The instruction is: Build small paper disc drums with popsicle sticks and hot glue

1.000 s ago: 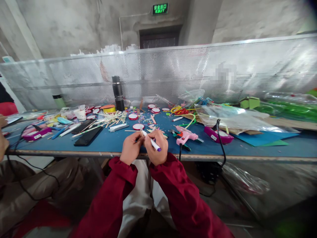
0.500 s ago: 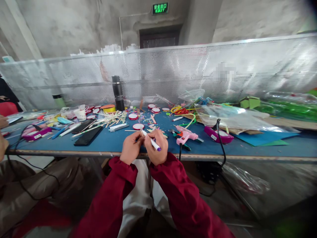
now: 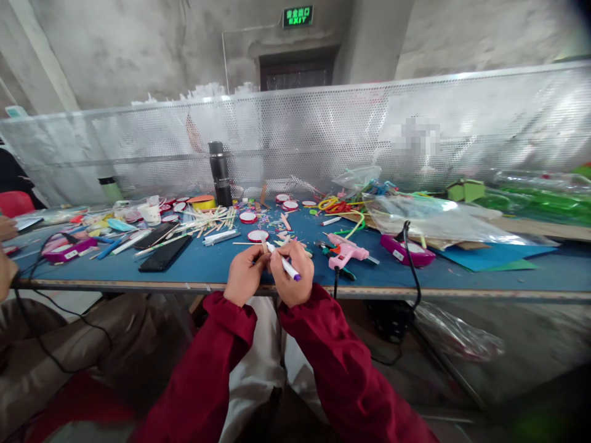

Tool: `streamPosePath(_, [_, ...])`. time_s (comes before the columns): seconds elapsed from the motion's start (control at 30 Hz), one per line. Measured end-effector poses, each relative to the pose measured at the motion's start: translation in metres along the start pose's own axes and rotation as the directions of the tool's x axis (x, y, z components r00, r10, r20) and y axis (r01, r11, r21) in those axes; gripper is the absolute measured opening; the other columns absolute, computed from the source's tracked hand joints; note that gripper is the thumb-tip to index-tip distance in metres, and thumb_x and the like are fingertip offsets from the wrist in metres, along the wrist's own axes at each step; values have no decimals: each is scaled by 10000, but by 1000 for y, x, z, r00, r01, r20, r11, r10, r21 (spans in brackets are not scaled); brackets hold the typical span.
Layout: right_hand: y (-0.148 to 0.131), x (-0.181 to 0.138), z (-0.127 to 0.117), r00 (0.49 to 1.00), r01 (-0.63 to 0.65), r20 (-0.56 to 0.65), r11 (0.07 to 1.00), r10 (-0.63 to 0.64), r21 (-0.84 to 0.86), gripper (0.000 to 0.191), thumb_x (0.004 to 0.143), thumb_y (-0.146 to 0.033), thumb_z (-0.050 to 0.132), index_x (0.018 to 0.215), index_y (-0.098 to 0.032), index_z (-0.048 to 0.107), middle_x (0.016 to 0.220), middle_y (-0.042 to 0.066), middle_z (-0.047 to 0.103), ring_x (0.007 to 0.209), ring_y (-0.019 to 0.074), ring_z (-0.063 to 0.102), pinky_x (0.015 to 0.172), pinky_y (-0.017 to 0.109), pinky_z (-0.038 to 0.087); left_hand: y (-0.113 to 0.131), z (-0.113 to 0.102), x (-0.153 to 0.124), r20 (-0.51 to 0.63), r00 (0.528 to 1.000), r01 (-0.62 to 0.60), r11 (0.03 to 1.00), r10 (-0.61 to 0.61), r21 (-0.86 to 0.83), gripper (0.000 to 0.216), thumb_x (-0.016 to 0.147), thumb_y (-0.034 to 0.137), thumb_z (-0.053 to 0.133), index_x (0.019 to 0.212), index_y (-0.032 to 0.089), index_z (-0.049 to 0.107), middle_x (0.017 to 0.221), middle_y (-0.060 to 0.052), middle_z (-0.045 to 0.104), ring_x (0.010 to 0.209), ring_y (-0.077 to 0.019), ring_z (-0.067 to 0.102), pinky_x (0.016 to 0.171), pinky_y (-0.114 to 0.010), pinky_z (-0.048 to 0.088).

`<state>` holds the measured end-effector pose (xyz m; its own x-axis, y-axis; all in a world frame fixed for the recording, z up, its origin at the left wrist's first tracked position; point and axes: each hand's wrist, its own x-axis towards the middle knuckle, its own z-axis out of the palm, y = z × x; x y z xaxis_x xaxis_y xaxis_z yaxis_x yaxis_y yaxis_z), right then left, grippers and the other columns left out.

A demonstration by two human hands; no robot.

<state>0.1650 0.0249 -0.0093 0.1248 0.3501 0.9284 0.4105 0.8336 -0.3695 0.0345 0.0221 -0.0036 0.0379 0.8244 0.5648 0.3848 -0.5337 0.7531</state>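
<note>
My right hand [image 3: 295,271] grips a white marker pen [image 3: 290,269] with a purple end, its tip angled up toward my left fingers. Opposite it, my left hand [image 3: 244,274] is closed in a pinch. A small pale-tan piece shows at those fingertips, too small and covered to name. Both hands meet at the table's front edge. Just behind them lies a round white disc with a red rim [image 3: 258,236]. To the right of my right hand rests a pink glue gun [image 3: 347,251].
On the blue table [image 3: 221,264] at left lie a black phone [image 3: 165,253], wooden sticks [image 3: 217,220], markers [image 3: 221,237] and a black flask [image 3: 220,175]. A purple tape-like roll [image 3: 407,251] and plastic sheets [image 3: 443,215] are at right. Another person's hand [image 3: 5,271] shows far left.
The marker's tip has shifted slightly at my left fingertips, and the small tan piece there shows a little more. Both hands stay in nearly the same place.
</note>
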Motion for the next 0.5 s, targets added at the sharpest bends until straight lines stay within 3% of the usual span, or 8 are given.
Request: streamPosePath(0.5, [0,0,0,1000,13,-17,1000,-13,-10,110,895,-212,562,786,-230,559,712,4,625,685,172,579,717,330,473,-2,0,0,7,1000,-3,1000,3,11,207,913,313,551,805,174,658,756,-4,647,722,-159,542,718,-255,432])
